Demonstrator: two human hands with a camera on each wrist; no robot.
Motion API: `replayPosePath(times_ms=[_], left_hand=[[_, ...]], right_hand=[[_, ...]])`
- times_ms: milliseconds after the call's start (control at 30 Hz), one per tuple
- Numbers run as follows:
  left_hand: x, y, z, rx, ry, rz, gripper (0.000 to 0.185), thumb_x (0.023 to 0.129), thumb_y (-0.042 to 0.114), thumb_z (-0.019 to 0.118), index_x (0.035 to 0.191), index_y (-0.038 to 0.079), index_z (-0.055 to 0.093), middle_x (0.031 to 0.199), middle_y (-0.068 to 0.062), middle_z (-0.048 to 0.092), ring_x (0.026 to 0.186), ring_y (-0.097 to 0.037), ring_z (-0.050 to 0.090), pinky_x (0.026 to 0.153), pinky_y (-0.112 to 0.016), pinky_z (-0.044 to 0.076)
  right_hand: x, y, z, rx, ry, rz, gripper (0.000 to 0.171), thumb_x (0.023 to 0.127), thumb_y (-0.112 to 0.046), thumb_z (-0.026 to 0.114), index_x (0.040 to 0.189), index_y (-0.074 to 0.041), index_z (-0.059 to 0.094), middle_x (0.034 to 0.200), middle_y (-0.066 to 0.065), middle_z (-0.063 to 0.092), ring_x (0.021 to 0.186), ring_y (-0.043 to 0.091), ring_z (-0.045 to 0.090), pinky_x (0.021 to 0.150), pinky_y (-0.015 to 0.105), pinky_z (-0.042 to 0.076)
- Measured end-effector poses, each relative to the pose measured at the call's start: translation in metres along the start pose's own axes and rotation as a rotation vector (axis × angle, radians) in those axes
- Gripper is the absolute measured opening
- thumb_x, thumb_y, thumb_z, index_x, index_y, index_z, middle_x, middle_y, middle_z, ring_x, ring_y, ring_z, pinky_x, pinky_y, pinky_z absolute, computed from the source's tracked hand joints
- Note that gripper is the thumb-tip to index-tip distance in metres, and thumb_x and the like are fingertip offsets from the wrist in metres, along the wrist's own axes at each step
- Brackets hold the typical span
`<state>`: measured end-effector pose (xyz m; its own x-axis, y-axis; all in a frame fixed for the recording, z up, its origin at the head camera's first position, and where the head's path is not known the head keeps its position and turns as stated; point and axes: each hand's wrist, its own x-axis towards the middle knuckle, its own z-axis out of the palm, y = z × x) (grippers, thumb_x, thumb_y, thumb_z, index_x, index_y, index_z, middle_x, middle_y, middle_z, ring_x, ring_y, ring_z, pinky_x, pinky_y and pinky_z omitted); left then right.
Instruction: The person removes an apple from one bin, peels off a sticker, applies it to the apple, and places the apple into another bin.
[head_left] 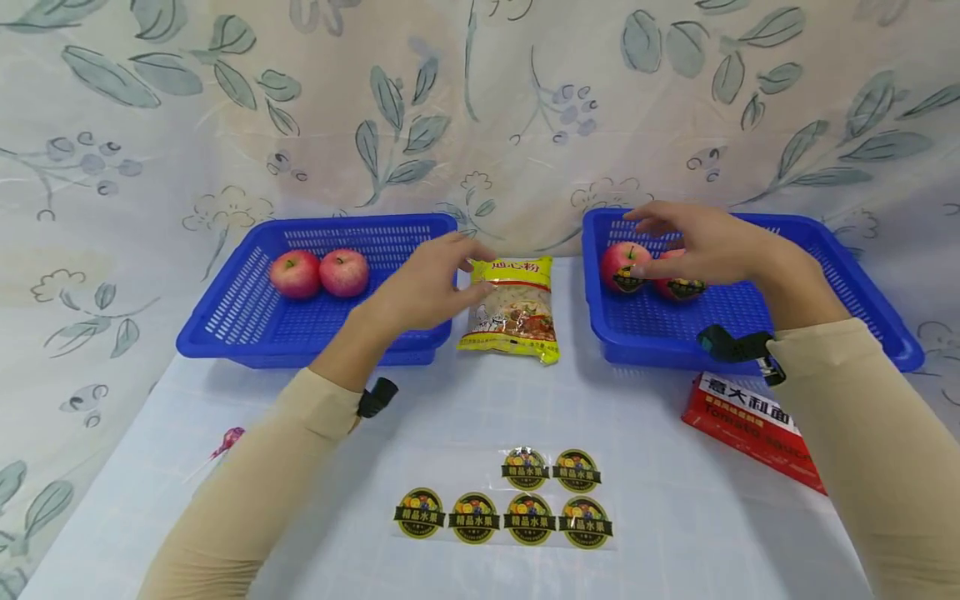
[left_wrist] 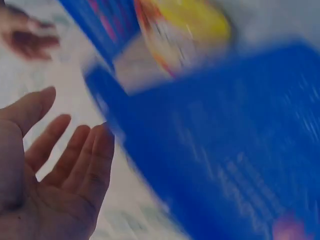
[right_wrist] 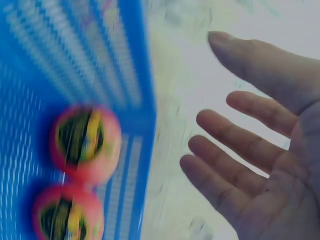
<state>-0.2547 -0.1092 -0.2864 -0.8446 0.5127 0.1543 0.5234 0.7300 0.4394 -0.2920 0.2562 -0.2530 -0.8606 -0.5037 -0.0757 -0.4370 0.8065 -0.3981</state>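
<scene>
Left hand (head_left: 431, 283): fingers spread, holding nothing, above the left basket's (head_left: 225, 317) near corner.
Right hand (head_left: 697, 242): fingers apart, empty, over the right basket (head_left: 862, 292).
Stickered apples (head_left: 626, 267): in that basket, side by side.
Plain apples (head_left: 318, 273): in the left basket.
Stickers (head_left: 502, 504): on the table, nearer the person.
Tip: I'd steady each apple first, then press its sticker flat.

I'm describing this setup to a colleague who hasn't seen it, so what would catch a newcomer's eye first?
Two blue baskets stand out: the left basket holds two plain apples, the right basket two stickered apples. The right hand hovers open over the stickered pair, and the left hand reaches open toward a yellow food packet between the baskets. A sheet of round fruit stickers lies on the table's near side.
</scene>
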Motion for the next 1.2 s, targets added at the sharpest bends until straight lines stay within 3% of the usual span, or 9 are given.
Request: replayPosePath(times_ms=[233,533,733,900,1000,1200], left_hand=[[0.002,-0.055,-0.049,0.044,-0.056,-0.101,0.05,0.097,0.031,0.071,0.14,0.009,0.057,0.142,-0.011,0.058,0.13,-0.031,0.057,0.111,-0.05,0.046],[0.0,-0.115,-0.082,-0.097,-0.211,-0.285,0.067,0.097,0.037,0.071,0.15,0.004,0.046,0.152,-0.022,0.049,0.142,-0.042,0.045,0.114,-0.059,0.039],[-0.011,-0.148,-0.091,-0.055,-0.292,-0.404,0.076,0.096,0.042,0.071,0.155,0.005,0.039,0.159,-0.028,0.036,0.146,-0.05,0.031,0.116,-0.068,0.027],[-0.021,-0.17,-0.092,0.026,-0.389,-0.56,0.088,0.092,0.055,0.07,0.161,0.016,0.032,0.163,-0.032,0.019,0.146,-0.062,0.014,0.109,-0.082,0.018],[-0.024,-0.18,-0.09,0.015,-0.415,-0.58,0.087,0.093,0.048,0.071,0.16,0.011,0.03,0.161,-0.034,0.021,0.144,-0.063,0.015,0.11,-0.081,0.018],[-0.018,-0.189,-0.082,0.016,-0.39,-0.535,0.078,0.094,0.028,0.071,0.155,0.0,0.032,0.156,-0.036,0.028,0.142,-0.06,0.022,0.115,-0.075,0.018]], right_hand=[[0.002,-0.05,0.04,0.036,0.103,-0.152,0.05,0.095,-0.029,0.075,0.14,-0.013,0.058,0.121,0.008,0.069,0.108,0.025,0.067,0.094,0.049,0.057],[0.032,-0.102,0.095,0.268,0.007,-0.323,0.046,0.097,-0.027,0.072,0.136,-0.008,0.057,0.124,0.006,0.07,0.11,0.02,0.07,0.093,0.038,0.059],[0.059,-0.126,0.128,0.371,0.006,-0.313,0.052,0.098,-0.03,0.071,0.141,-0.009,0.053,0.123,0.008,0.072,0.104,0.017,0.072,0.092,0.033,0.059],[0.075,-0.138,0.152,0.379,0.025,-0.239,0.055,0.098,-0.037,0.07,0.143,-0.012,0.051,0.115,0.003,0.074,0.097,0.013,0.072,0.084,0.028,0.059],[0.081,-0.143,0.161,0.406,0.041,-0.226,0.055,0.099,-0.036,0.069,0.144,-0.011,0.05,0.109,0.003,0.073,0.092,0.013,0.071,0.079,0.027,0.059],[0.084,-0.146,0.169,0.488,0.099,-0.213,0.056,0.099,-0.031,0.07,0.145,-0.008,0.05,0.102,0.004,0.071,0.088,0.012,0.071,0.076,0.027,0.059]])
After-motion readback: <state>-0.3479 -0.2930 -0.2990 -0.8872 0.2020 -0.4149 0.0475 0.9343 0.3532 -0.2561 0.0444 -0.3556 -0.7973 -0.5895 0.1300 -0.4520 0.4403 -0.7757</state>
